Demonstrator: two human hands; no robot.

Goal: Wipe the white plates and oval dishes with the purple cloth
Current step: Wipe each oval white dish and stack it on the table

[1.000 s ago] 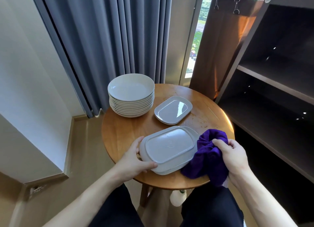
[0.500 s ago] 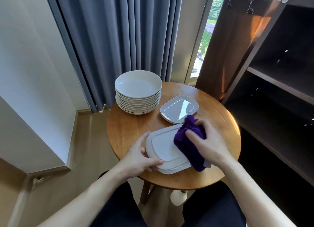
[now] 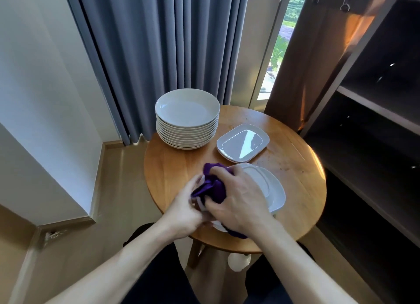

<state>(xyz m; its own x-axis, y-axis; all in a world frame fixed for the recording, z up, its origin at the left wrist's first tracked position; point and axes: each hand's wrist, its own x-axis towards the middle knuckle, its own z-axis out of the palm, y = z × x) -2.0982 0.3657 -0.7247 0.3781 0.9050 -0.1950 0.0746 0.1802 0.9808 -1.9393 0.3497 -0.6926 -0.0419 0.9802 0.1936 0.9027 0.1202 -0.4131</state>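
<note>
Right hand [image 3: 241,201] clenching bunched purple cloth [image 3: 216,187], plush and creased, pressing it onto left part of near oval dishes [image 3: 270,190]. Dishes glossy white, rounded-rectangular, sitting stacked at near edge of round wooden table [image 3: 172,167]. Left hand [image 3: 184,215] gripping stack's left rim. Behind: far oval dishes [image 3: 242,143] lying right, round white plates [image 3: 186,119] standing stacked left.

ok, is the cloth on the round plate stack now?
No, the right hand presses the purple cloth on the oval dishes; the round stack stands apart.
</note>
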